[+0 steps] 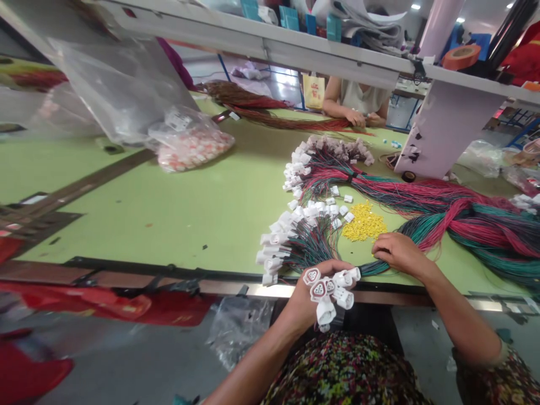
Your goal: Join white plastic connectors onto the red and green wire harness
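My left hand (314, 289), at the table's front edge, is closed around a bunch of white plug connectors (324, 292). Their open ends face up toward me, and dark wires run from the bunch. My right hand (394, 253) is over the green and black wires, just below a pile of small yellow plastic pieces (365, 222). Its fingers are curled together, with a speck of yellow at the tips that looks like one of those pieces. Left of the pile, more white connectors (276, 239) fan out on their wires.
Thick red, green and black wire bundles (422, 191) lie to the right. A clear bag of white and orange parts (194, 143) sits on the green table (147, 214). Above runs a shelf (261, 45) with a support panel (447, 129). Another person's hands (358, 118) work across the table.
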Demonstrator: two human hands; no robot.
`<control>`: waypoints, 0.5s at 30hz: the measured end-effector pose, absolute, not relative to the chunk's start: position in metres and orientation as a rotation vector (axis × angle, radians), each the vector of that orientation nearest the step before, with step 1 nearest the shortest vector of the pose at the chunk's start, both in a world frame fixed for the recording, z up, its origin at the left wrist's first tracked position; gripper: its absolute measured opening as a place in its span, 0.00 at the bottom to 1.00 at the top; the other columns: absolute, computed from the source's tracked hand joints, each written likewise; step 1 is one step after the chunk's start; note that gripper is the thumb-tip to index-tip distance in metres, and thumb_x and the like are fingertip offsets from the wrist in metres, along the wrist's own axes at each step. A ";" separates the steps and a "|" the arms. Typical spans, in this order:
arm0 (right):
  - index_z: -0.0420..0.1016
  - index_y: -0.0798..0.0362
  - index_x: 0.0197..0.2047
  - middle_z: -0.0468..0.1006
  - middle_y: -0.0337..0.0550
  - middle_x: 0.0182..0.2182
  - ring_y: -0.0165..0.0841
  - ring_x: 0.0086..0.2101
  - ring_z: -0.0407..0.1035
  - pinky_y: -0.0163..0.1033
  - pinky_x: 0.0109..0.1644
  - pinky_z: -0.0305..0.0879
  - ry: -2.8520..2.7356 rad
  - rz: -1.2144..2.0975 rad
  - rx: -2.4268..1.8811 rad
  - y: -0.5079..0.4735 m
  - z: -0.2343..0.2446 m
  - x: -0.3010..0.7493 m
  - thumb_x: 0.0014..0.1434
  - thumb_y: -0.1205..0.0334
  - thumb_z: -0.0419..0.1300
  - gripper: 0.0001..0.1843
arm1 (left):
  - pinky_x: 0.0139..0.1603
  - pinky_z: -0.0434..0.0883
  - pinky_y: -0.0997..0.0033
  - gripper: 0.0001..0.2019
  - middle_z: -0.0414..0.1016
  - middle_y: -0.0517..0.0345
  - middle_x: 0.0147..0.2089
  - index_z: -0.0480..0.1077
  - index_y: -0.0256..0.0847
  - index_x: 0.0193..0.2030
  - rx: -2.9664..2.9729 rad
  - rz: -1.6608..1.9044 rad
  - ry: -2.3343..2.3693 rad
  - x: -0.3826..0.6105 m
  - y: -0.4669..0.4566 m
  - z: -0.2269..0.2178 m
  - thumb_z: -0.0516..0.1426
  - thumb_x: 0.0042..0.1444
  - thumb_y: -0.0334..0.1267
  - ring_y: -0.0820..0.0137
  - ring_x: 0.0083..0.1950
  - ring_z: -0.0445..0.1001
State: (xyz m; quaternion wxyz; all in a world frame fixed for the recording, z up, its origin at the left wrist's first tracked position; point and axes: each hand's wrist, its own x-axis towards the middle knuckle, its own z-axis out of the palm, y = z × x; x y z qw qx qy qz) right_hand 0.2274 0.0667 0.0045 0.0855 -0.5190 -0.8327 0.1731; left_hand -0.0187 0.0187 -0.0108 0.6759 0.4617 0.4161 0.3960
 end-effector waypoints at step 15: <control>0.81 0.52 0.36 0.80 0.42 0.37 0.34 0.38 0.74 0.35 0.43 0.64 -2.368 0.686 -1.469 0.076 -0.010 0.234 0.58 0.73 0.63 0.08 | 0.31 0.67 0.75 0.12 0.80 0.57 0.30 0.80 0.35 0.38 1.060 0.908 0.942 -0.017 0.019 -0.012 0.70 0.45 0.35 0.74 0.29 0.71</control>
